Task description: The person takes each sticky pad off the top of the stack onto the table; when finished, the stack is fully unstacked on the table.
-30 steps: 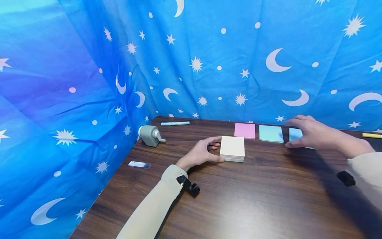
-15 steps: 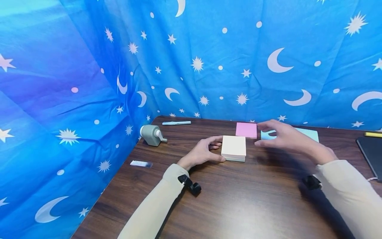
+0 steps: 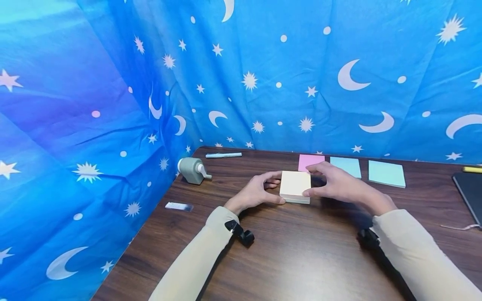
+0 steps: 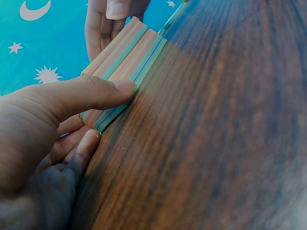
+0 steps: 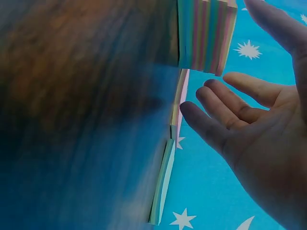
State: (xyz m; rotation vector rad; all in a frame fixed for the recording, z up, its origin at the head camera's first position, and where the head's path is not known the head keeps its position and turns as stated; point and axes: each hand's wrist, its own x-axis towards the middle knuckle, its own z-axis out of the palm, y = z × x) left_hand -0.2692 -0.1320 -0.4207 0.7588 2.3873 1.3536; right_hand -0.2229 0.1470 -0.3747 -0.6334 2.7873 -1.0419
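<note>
A thick stack of sticky note pads (image 3: 295, 184) lies on the dark wood table, cream on top with pastel layers along its sides. My left hand (image 3: 253, 194) holds its left side, thumb (image 4: 103, 92) along the front face and the other fingers behind and low. To the right of the stack, my right hand (image 3: 340, 184) reaches in with thumb and fingers spread around the corner, holding nothing. Its fingers (image 5: 206, 120) are straight to slightly bent in the right wrist view. Behind lie a pink sticky pad (image 3: 309, 160), partly hidden, a light blue pad (image 3: 349, 166) and a mint green pad (image 3: 387, 173).
At the left stand a grey-green device with a small crank (image 3: 192, 170) and, nearer, a clear-and-white strip (image 3: 178, 206). A pale blue pen (image 3: 224, 155) lies by the back edge. Far right are a black flat tablet (image 3: 470, 190), a yellow marker (image 3: 472, 169) and a white cable (image 3: 461, 227).
My right hand has moved left from the mint green pad, across the light blue one, to the stack's right side. My left hand stays on the stack.
</note>
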